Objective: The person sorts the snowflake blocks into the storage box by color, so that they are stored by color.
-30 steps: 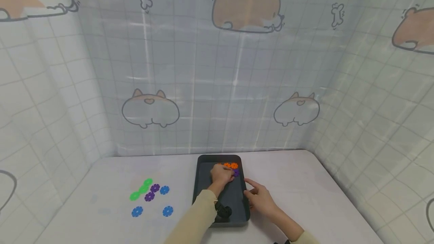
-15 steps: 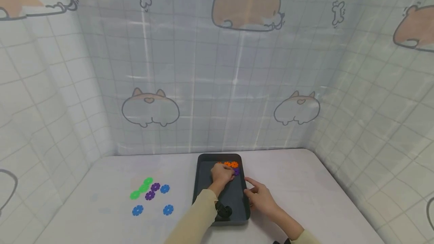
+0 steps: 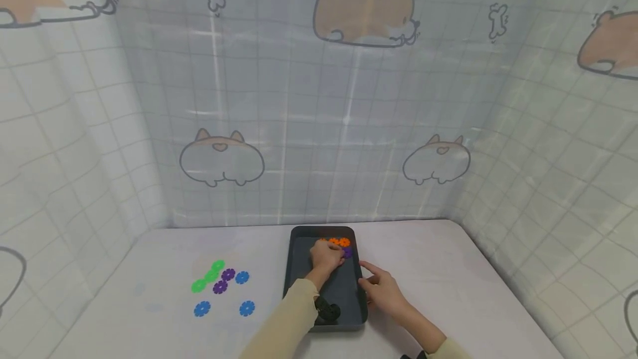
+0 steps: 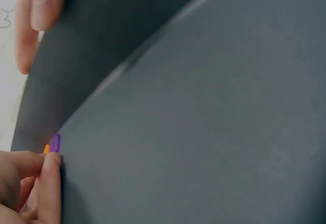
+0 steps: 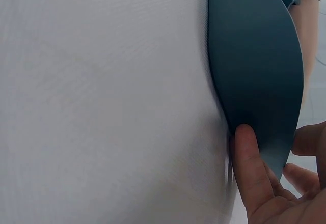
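A dark grey tray [image 3: 344, 298] lies lengthwise on the white table. My left hand [image 3: 325, 255] reaches into its far part, thumb and fingertips together at a purple flower-shaped disc [image 3: 348, 252]. The fingertips overlap that disc in the left wrist view, where its purple edge [image 4: 56, 142] sticks out beside them. Just behind it, orange discs [image 3: 344, 242] form a row along the tray's far end, partly covered by the hand. At the right side, my right hand [image 3: 384, 292] holds the tray's wall, with one finger [image 5: 247, 150] against the outside and others at the rim.
Left of the tray lie loose flower-shaped discs: green ones [image 3: 211, 275] touching in a line, two purple ones [image 3: 220, 287] and blue ones [image 3: 246, 308] spread apart. A patterned curtain [image 3: 319, 181] rises behind the table [image 3: 423, 259] and along both sides.
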Demonstrator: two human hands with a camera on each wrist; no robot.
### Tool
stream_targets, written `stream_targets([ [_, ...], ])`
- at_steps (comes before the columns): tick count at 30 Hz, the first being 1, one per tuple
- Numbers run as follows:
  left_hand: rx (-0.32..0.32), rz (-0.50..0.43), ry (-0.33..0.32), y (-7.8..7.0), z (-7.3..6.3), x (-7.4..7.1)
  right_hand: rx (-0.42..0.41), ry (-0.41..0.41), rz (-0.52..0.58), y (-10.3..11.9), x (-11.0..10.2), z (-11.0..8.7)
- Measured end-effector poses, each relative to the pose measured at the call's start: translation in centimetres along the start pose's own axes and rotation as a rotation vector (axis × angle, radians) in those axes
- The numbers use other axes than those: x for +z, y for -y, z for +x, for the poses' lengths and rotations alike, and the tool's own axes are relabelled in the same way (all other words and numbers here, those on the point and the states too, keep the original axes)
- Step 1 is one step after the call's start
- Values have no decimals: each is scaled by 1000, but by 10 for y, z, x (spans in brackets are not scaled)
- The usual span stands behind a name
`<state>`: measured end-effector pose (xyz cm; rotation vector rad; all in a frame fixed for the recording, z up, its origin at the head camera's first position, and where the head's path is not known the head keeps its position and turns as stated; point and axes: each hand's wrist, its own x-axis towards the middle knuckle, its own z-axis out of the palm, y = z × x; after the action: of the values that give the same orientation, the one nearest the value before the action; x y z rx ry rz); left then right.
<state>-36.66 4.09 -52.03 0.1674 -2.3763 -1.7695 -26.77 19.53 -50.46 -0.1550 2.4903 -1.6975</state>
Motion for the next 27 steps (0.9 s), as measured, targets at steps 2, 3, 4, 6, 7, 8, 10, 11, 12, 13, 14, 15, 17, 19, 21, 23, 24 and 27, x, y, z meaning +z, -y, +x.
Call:
stream_targets([
  [2, -10, -29, 22, -1, 0, -3, -1, 1, 0, 0, 1, 0],
  [3, -3, -45, 41, -2, 0, -5, -3, 0, -3, 0, 2, 0],
  [4, 8, -64, 64, -5, -1, -8, -5, -3, -8, 0, 2, 0],
  [6, 35, -80, 116, -13, -1, -13, -9, -11, -19, 0, 3, 0],
  [7, 66, -73, 142, -19, -1, -17, -12, -14, -25, 1, 3, 0],
  [8, 106, -63, 169, -25, -2, -22, -14, -17, -30, 1, 3, 0],
  [10, 181, -31, 214, -39, -4, -32, -14, -21, -34, 2, 2, 0],
  [11, 218, -5, 228, -45, -6, -38, -11, -21, -32, 2, 1, -1],
  [12, 263, 16, 238, -51, -7, -45, -8, -20, -30, 2, 1, -1],
  [13, 306, 30, 247, -56, -9, -51, -3, -18, -29, 2, 0, -1],
  [14, 345, 40, 256, -60, -10, -58, 2, -18, -27, 2, 0, -1],
  [15, 375, 54, 261, -64, -12, -65, 6, -17, -25, 2, -1, -1],
  [17, 422, 75, 271, -70, -15, -79, 13, -15, -21, 1, -1, -1],
  [19, 456, 86, 284, -73, -17, -92, 16, -12, -19, 1, -1, 0],
  [21, 464, 101, 291, -76, -19, -105, 19, -10, -20, 0, -1, 0],
  [23, 471, 107, 296, -76, -21, -118, 20, -9, -26, 1, -1, 0],
  [24, 477, 112, 297, -76, -21, -124, 20, -8, -29, 1, 0, 0],
  [27, 486, 139, 291, -73, -23, -142, 12, -7, -39, 1, 0, -1],
])
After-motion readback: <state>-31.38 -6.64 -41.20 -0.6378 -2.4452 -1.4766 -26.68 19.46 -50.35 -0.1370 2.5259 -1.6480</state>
